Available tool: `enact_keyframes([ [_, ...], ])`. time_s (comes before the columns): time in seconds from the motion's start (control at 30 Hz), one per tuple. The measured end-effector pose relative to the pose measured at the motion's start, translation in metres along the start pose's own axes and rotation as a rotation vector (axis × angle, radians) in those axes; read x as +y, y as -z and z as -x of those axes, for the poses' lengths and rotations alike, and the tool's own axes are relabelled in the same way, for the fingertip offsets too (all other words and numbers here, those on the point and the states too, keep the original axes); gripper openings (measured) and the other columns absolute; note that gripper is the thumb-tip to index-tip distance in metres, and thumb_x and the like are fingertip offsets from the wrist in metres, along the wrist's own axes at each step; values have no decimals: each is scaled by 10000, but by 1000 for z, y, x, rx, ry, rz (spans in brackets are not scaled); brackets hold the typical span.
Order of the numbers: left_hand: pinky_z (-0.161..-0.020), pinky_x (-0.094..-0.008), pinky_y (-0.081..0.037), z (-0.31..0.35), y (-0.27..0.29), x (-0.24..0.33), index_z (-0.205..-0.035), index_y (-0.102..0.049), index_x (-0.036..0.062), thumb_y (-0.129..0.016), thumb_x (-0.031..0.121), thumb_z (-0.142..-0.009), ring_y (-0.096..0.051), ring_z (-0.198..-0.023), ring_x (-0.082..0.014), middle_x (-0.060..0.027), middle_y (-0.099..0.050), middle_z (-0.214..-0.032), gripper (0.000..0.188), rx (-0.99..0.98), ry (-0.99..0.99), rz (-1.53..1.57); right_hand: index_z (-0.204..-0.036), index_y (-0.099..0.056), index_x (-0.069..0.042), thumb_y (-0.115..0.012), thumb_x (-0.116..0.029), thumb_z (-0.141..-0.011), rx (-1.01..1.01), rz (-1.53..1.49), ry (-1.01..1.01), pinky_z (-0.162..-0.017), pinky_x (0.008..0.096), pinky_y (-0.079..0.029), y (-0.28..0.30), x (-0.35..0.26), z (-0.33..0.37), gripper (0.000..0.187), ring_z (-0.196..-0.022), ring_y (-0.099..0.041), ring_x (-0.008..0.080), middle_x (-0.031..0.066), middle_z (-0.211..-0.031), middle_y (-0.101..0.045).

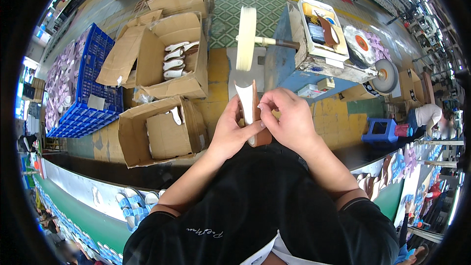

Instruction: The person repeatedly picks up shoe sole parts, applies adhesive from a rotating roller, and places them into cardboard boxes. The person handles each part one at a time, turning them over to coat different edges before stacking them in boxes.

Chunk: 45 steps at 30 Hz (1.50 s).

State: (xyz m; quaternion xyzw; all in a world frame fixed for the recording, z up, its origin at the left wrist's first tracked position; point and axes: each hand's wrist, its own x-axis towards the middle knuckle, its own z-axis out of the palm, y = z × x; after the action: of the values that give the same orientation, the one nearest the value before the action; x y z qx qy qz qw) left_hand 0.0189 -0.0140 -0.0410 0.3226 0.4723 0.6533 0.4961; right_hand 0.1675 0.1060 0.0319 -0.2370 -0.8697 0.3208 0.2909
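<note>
In front of my chest, my left hand [229,131] grips a sandal [247,101] with a white insole, a brown side and a wide brown strap [262,138] at its lower end. The sandal points away from me, and my left thumb lies across it near the strap. My right hand [290,119] is closed in a pinch at the sandal's right edge. Whatever sits between those fingertips is too small to make out. Just beyond the sandal's far end stands a pale buffing wheel [246,39] on a horizontal shaft [274,42].
The shaft comes from a blue machine [284,64] bearing a white tray [319,51] and, rightward, a grey disc [387,76]. Cardboard boxes [128,142] with sandals and a blue crate [100,76] stand left. Behind me runs a green conveyor [110,228] with blue sandals. A person [429,115] bends far right near a blue stool [380,130].
</note>
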Motion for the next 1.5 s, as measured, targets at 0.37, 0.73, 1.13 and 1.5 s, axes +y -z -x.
enact_keyframes([
  [0.37, -1084, -402, -568, 5, 4, 19, -1504, -615, -43, -929, 229, -899, -745, -1189, -237, -149, -777, -1277, 733, 96, 45, -235, -1077, -658, -53, -762, -23, -964, -64, 42, 144, -862, 489, -566, 14, -7, -7, 156, -1016, -681, 413, 154, -1086, -679],
  [0.73, -897, -454, -592, -3, 21, 56, -1312, -735, -74, -907, 334, -780, -770, -945, -355, -241, -771, -1063, 692, -236, 118, -692, -1005, -669, -27, -715, -61, -1015, -567, 148, 350, -1102, 507, -474, 33, 1, -36, 58, -1290, -547, 392, 139, -1303, -613],
  [1.13, -904, -449, -583, 0, 28, 40, -1254, -738, -85, -889, 303, -771, -754, -988, -400, -270, -745, -1089, 638, -227, -36, -788, -1012, -696, -4, -678, -106, -1049, -632, 181, 326, -1095, 501, -491, 27, 3, -28, 110, -1308, -554, 381, 141, -1317, -622],
  [1.5, -919, -473, -576, -2, 25, 39, -1260, -730, -74, -874, 297, -771, -739, -1002, -442, -284, -738, -1078, 630, -191, -46, -838, -1021, -691, -25, -784, -97, -943, -539, 242, 345, -1056, 512, -528, 16, 6, -22, 141, -1270, -595, 377, 117, -1318, -630],
])
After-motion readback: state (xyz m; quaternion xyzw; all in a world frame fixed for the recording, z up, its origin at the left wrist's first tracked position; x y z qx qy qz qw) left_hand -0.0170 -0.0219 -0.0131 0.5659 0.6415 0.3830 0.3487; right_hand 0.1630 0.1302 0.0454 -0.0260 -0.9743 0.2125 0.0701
